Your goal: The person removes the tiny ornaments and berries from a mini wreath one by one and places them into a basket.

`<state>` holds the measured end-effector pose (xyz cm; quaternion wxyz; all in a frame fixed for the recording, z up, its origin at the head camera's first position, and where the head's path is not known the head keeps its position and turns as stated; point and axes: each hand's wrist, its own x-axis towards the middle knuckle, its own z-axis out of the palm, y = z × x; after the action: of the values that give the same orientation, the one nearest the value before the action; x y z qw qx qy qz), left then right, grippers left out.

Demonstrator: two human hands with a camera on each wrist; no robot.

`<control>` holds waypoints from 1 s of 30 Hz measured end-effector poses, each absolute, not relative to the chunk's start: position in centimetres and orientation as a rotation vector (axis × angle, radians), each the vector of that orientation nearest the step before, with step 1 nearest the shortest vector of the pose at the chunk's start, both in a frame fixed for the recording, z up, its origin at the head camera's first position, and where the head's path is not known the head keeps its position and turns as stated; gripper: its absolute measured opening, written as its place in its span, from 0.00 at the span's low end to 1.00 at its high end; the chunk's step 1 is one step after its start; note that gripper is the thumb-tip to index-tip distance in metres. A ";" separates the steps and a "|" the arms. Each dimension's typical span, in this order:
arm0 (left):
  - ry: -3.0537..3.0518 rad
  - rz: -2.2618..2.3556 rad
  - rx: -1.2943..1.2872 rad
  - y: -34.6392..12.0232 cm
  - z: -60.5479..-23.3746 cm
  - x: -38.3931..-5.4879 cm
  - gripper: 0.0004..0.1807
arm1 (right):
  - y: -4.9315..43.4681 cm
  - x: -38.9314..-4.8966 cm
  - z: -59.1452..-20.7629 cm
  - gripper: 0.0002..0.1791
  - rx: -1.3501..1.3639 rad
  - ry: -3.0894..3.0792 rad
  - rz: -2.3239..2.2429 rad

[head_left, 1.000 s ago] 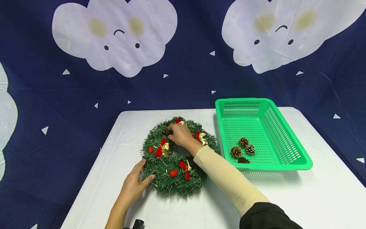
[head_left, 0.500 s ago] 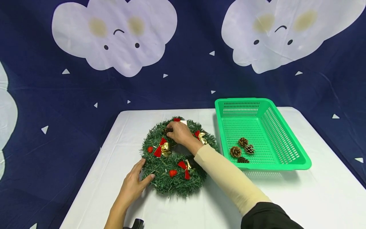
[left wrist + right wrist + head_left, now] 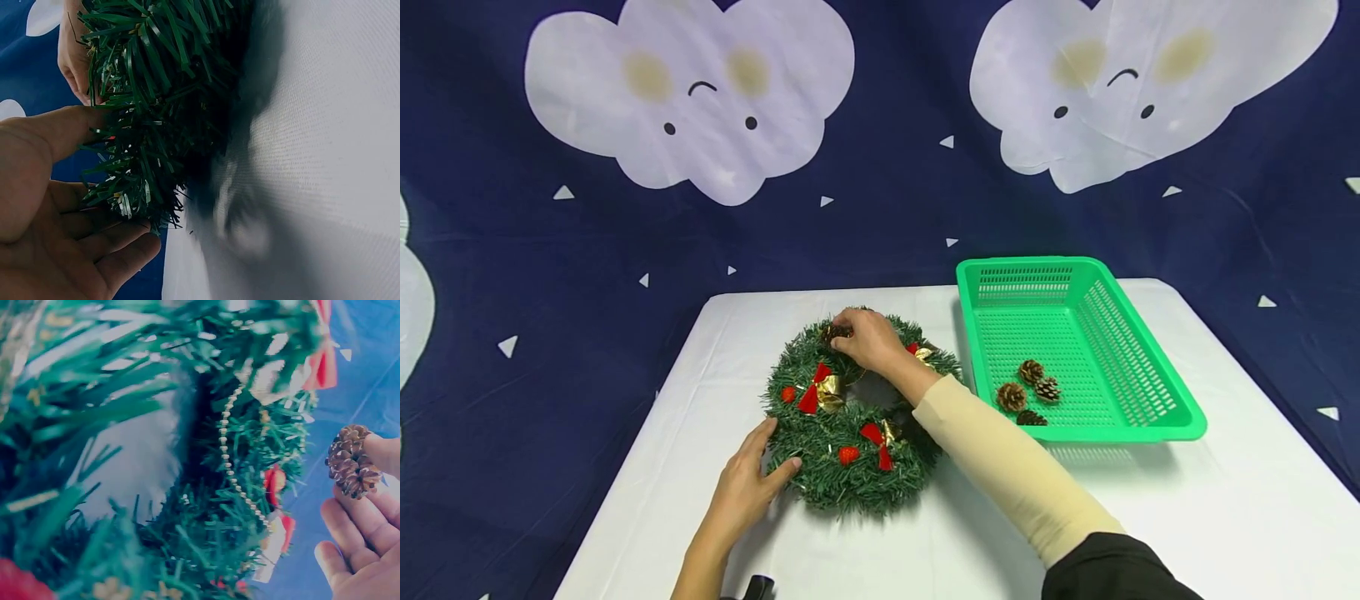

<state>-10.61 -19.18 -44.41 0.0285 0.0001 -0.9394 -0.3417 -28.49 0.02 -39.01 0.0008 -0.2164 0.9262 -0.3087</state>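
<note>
A green artificial wreath [image 3: 850, 487] with red-and-gold bows and red berries lies on the white table. My right hand [image 3: 874, 343] reaches over the wreath's far left part and pinches a brown pine cone [image 3: 353, 461] between thumb and fingers. In the right wrist view the pine cone appears apart from the greenery. At the wreath's near left edge rests my left hand [image 3: 747, 482], thumb and fingers spread and loosely bent. The left wrist view shows its thumb and fingers [image 3: 128, 259] touching the outer sprigs. My right hand hides part of the wreath's back.
A green plastic basket [image 3: 1150, 434] stands to the right of the wreath, with several pine cones [image 3: 1012, 397] in its near left corner. A gold bead string [image 3: 226, 453] hangs on the wreath. Behind the table [image 3: 1157, 517] is a dark blue cloth with clouds.
My right hand has moved slightly toward the wreath's far side with the pine cone, covering the back bow. The left hand stays at the edge. The head view has shifted slightly.
</note>
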 end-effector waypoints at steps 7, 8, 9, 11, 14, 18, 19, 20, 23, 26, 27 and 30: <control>-2.904 -1.052 0.003 -19.1 -44.3 -10.6 0.41 | 0.4 -28.1 -37.9 0.20 -0.665 2.877 -1.066; -2.905 -1.053 0.005 -19.1 -44.3 -10.6 0.41 | 0.4 -28.1 -37.8 0.20 -0.663 2.879 -1.072; -2.905 -1.052 0.005 -19.1 -44.3 -10.6 0.41 | 0.5 -28.0 -37.7 0.20 -0.663 2.879 -1.080; -2.906 -1.050 0.006 -19.1 -44.3 -10.6 0.40 | 0.6 -28.0 -37.4 0.20 -0.668 2.883 -1.096; -2.905 -1.048 0.006 -19.1 -44.3 -10.6 0.40 | 0.8 -27.9 -37.1 0.21 -0.666 2.882 -1.120; -2.892 -1.038 -0.006 -19.1 -44.3 -10.5 0.40 | 1.0 -27.6 -36.4 0.21 -0.641 2.859 -1.168; -2.888 -1.034 -0.010 -19.1 -44.3 -10.5 0.40 | 1.1 -27.6 -36.2 0.21 -0.632 2.851 -1.185; -2.885 -1.032 -0.013 -19.1 -44.3 -10.5 0.40 | 1.2 -27.5 -36.1 0.21 -0.626 2.844 -1.201; -2.881 -1.028 -0.017 -19.1 -44.3 -10.5 0.40 | 1.5 -27.3 -35.8 0.21 -0.618 2.830 -1.241; -2.889 -1.030 -0.010 -19.1 -44.3 -10.5 0.40 | 1.9 -27.1 -35.6 0.21 -0.619 2.816 -1.253; -2.892 -1.031 -0.009 -19.1 -44.3 -10.5 0.40 | 2.0 -27.1 -35.5 0.21 -0.619 2.817 -1.252; -2.899 -1.040 -0.004 -19.1 -44.3 -10.6 0.40 | 2.4 -26.8 -35.3 0.21 -0.615 2.823 -1.259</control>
<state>-10.59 -19.13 -44.32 0.0310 -0.0013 -0.9408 -0.3375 -26.84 2.35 -35.25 -0.0051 -0.1952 0.8957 -0.3995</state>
